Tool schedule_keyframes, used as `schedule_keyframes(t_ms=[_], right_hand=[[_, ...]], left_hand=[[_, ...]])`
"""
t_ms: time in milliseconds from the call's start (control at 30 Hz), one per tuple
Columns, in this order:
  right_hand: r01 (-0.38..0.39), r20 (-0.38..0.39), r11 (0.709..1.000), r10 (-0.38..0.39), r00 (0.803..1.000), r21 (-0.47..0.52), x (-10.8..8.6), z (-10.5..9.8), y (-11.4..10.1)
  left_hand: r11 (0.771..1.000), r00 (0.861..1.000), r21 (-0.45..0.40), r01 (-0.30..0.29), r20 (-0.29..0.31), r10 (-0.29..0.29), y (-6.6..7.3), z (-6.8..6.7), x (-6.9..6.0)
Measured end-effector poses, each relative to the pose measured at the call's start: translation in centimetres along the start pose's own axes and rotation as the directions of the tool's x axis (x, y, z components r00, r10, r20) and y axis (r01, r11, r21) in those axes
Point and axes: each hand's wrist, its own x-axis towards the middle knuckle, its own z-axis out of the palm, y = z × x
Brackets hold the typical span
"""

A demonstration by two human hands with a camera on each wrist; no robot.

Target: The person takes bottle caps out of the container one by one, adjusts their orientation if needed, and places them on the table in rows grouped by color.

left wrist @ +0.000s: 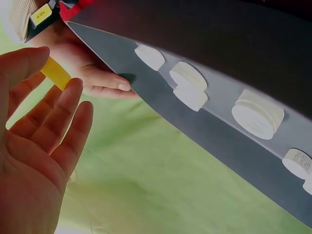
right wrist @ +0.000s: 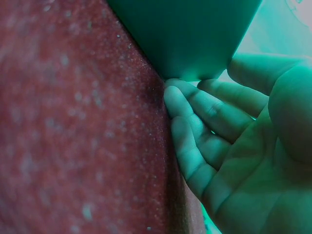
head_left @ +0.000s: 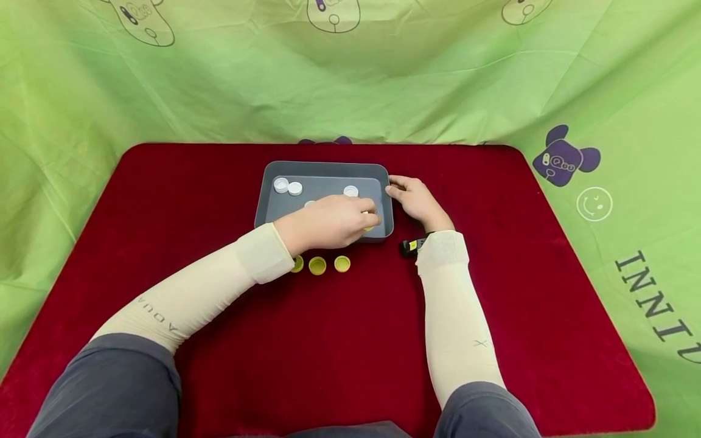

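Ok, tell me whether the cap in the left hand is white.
No, the left wrist view shows the left hand pinching a yellow cap.

At frame centre, the left hand [head_left: 335, 220] pinches a yellow cap [left wrist: 57, 74]; the right hand [head_left: 416, 199] touches a grey tray [head_left: 328, 170] holding white caps [head_left: 295, 188]. Yellow bottle tops [head_left: 317, 266] lie just below.

In my head view, the left hand [head_left: 331, 222] hides much of its pinched yellow cap [head_left: 369, 229] and most of a white cap [head_left: 309, 203]; the sleeve [head_left: 265, 252] covers part of another yellow cap [head_left: 298, 264]. My left wrist view crops the rightmost white cap [left wrist: 308, 187]; I can't read its neighbour's small print [left wrist: 302, 158]. The desk [right wrist: 83, 122] blurs in my right wrist view.
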Motion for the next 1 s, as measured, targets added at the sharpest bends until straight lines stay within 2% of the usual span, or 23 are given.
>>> schedule_keyframes(t_ms=[233, 500, 733, 1000], right_hand=[[0.008, -0.001, 1.000, -0.008, 1.000, 0.006, -0.1, 0.0, 0.0], [0.010, 0.004, 1.000, -0.010, 1.000, 0.019, -0.3, -0.1, -0.2], [0.009, -0.005, 1.000, -0.009, 1.000, 0.028, -0.3, 0.0, -0.2], [0.011, -0.012, 1.000, -0.011, 1.000, 0.014, -0.2, 0.1, -0.2]], left_hand=[[1.000, 1.000, 0.008, 0.001, 0.002, -0.001, 0.5, 0.0, -0.3], [1.000, 0.999, 0.000, -0.003, -0.037, 0.003, 1.0, 0.2, -0.4], [0.999, 0.998, 0.025, -0.020, -0.054, 0.021, 1.4, 0.6, -0.7], [0.999, 0.998, -0.018, -0.034, -0.061, 0.033, 1.8, 1.0, -1.0]])
